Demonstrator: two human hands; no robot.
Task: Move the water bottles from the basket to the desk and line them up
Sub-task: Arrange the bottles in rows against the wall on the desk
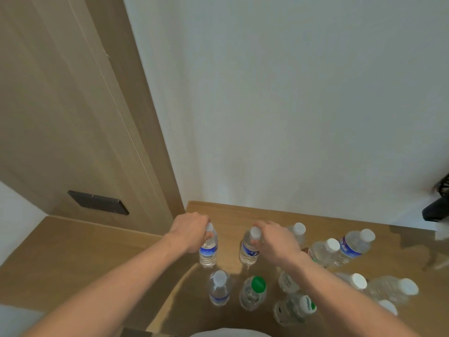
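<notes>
Water bottles [323, 251] stand on the wooden desk [243, 212]. Left hand [192, 231] and right hand [274, 239] each curl fingers around the neck of an upright blue-labelled bottle. Full bottles look heavy, thin-walled and slippery; gripping below the cap seems safest.

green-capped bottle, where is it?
Head view, near desk edge: the green-capped bottle stands between a blue-label bottle on its left and the right forearm.
</notes>
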